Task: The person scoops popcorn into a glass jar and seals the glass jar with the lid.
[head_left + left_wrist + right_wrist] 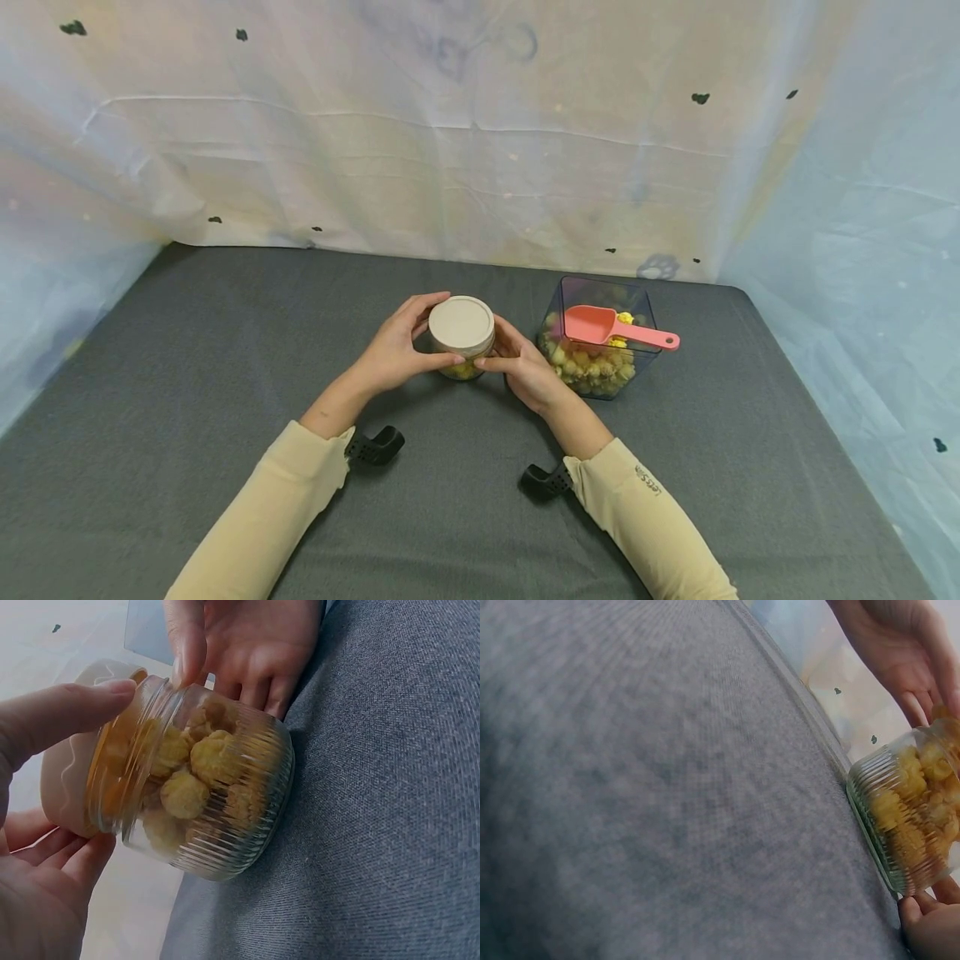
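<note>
It looked like a makeshift recording booth: a flat grey cloth-covered table was enclosed behind and on both sides by pale, wrinkled, paint-flecked plastic sheeting.

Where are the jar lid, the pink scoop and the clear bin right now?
jar lid (461,326), head view, middle of its flat top.
pink scoop (588,323), head view, on its bowl.
clear bin (596,385), head view, on its front wall.

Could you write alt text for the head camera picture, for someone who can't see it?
Two hands, left hand and right hand, hold a small ribbed glass jar with a round beige lid on a grey cloth-covered table. To its right stands a clear square tub of yellow pieces with a pink plastic scoop resting in it.
</note>
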